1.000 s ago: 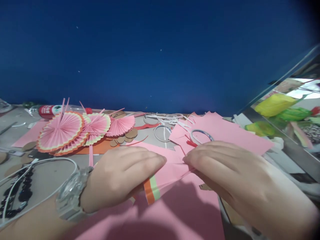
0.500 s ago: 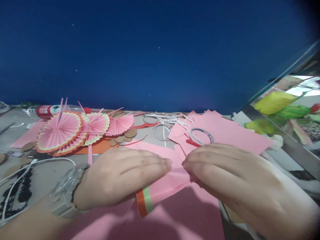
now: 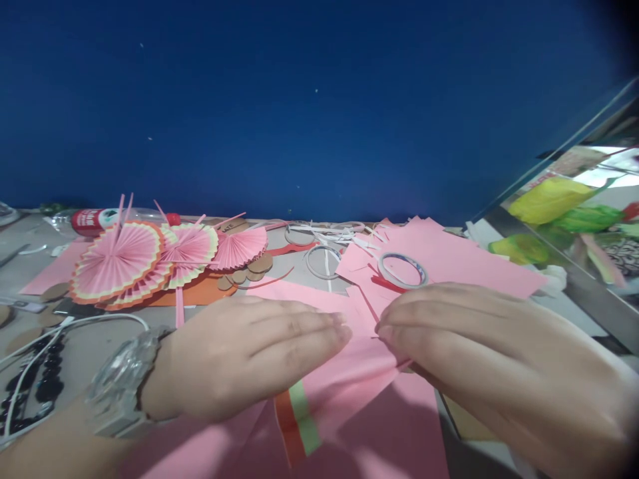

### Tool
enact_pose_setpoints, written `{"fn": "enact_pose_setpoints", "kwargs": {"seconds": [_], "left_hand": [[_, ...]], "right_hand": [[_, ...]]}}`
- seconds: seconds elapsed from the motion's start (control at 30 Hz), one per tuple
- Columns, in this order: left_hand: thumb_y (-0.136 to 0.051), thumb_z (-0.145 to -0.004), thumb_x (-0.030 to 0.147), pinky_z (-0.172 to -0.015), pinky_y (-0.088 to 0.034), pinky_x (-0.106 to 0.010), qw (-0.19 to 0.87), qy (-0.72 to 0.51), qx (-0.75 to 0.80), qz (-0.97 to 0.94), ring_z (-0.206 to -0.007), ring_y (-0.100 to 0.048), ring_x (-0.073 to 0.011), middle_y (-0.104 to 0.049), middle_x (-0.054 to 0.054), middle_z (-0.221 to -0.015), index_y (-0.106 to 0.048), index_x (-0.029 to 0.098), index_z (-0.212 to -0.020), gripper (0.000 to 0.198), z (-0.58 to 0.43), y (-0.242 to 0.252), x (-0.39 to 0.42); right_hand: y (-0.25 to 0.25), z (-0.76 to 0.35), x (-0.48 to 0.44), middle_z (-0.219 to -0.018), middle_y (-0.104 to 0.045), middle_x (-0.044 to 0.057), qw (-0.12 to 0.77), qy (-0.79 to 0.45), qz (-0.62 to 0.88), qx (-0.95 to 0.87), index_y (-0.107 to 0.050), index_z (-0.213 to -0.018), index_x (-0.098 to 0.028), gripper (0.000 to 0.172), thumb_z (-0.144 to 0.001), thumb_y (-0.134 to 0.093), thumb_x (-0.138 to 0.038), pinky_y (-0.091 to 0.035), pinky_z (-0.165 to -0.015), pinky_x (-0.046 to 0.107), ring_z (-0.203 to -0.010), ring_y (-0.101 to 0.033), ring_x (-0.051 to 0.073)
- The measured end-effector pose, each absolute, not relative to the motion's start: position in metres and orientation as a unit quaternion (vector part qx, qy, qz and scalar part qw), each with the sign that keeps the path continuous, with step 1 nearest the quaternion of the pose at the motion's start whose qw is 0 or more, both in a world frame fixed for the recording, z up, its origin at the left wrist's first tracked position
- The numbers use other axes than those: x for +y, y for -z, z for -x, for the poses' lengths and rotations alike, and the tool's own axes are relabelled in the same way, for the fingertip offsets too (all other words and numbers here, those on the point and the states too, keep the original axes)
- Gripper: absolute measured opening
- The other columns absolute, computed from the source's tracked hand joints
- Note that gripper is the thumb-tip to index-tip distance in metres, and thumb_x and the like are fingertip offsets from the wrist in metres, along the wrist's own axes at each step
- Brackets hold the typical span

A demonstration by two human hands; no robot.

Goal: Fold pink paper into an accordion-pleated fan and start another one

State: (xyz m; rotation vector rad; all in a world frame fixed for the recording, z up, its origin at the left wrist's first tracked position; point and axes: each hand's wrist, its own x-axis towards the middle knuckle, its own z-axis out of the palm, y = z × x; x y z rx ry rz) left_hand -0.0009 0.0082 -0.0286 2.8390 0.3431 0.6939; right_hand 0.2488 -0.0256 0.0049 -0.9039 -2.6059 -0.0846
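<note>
My left hand (image 3: 244, 356) and my right hand (image 3: 479, 359) press down side by side on a pink paper piece (image 3: 344, 389) with an orange and green striped edge (image 3: 298, 426). Fingertips of both hands nearly meet at the paper's upper fold. The fingers lie together and bent over the paper, gripping it. A clear watch (image 3: 117, 389) sits on my left wrist. Under the piece lies a larger pink sheet (image 3: 399, 439).
Several finished pink pleated paper fans (image 3: 117, 259) lie at back left beside a red-labelled bottle (image 3: 97, 218). Tape rings (image 3: 402, 269) rest on pink sheets (image 3: 464, 266) behind my hands. White cable (image 3: 74, 326) and black beads (image 3: 42, 389) lie at left. A blue wall stands behind.
The striped end of the pink piece has swung downward and toward me. Both hands shifted slightly right along the fold, keeping hold.
</note>
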Motion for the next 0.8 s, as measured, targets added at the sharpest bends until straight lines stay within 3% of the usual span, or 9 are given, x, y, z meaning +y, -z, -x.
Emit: {"fn": "enact_pose_setpoints", "kwargs": {"seconds": [0.17,0.3,0.4,0.5,0.67,0.8], "left_hand": [[-0.032,-0.09,0.011,-0.099,-0.044,-0.032,0.138,-0.249,0.071,-0.956,-0.12,-0.05,-0.02,-0.06,-0.016,-0.121,-0.042,0.006,-0.128,0.039,0.001,0.027,0.013],[-0.034,-0.093,0.029,-0.098,-0.045,-0.036,0.163,-0.285,0.075,-0.942,-0.117,-0.053,-0.0226,-0.058,-0.016,-0.124,-0.04,0.01,-0.131,0.043,0.003,0.029,0.014],[-0.042,-0.09,0.04,-0.097,-0.046,-0.032,0.18,-0.342,0.113,-0.915,-0.109,-0.059,-0.0213,-0.064,-0.015,-0.115,-0.048,0.01,-0.123,0.045,-0.001,0.03,0.009],[-0.054,-0.083,0.046,-0.094,-0.047,-0.026,0.127,-0.378,0.162,-0.903,-0.101,-0.063,-0.0188,-0.069,-0.012,-0.104,-0.055,0.01,-0.114,0.047,-0.009,0.032,-0.001],[-0.061,-0.082,0.036,-0.071,-0.052,-0.018,0.091,-0.36,0.308,-0.876,-0.08,-0.067,-0.0122,-0.072,-0.003,-0.09,-0.06,0.017,-0.098,0.025,-0.015,0.029,-0.011],[-0.055,-0.087,0.032,-0.071,-0.049,-0.017,0.107,-0.34,0.318,-0.879,-0.08,-0.066,-0.0105,-0.071,0.0,-0.089,-0.06,0.02,-0.097,0.017,-0.012,0.026,-0.011]], "right_hand": [[-0.009,-0.25,-0.027,-0.084,-0.066,0.003,0.183,0.021,0.314,-0.931,-0.052,-0.069,-0.02,0.036,-0.095,-0.028,-0.016,-0.042,-0.057,0.029,-0.075,-0.06,0.016],[-0.009,-0.25,-0.028,-0.082,-0.066,0.002,0.184,0.03,0.321,-0.929,-0.052,-0.07,-0.02,0.035,-0.095,-0.028,-0.016,-0.042,-0.058,0.029,-0.076,-0.059,0.016],[-0.005,-0.249,-0.028,-0.08,-0.065,0.003,0.177,0.04,0.341,-0.922,-0.055,-0.078,-0.02,0.029,-0.093,-0.031,-0.014,-0.042,-0.058,0.03,-0.073,-0.059,0.017],[0.0,-0.246,-0.027,-0.077,-0.064,0.003,0.173,0.055,0.35,-0.919,-0.057,-0.082,-0.019,0.024,-0.09,-0.035,-0.012,-0.042,-0.056,0.032,-0.068,-0.058,0.019],[0.002,-0.242,-0.027,-0.084,-0.065,0.005,0.191,0.091,0.353,-0.911,-0.054,-0.08,-0.018,0.02,-0.088,-0.038,-0.011,-0.043,-0.058,0.033,-0.074,-0.059,0.021],[0.002,-0.241,-0.028,-0.084,-0.065,0.003,0.211,0.068,0.357,-0.907,-0.054,-0.086,-0.018,0.014,-0.089,-0.042,-0.013,-0.044,-0.066,0.032,-0.079,-0.059,0.018]]}}
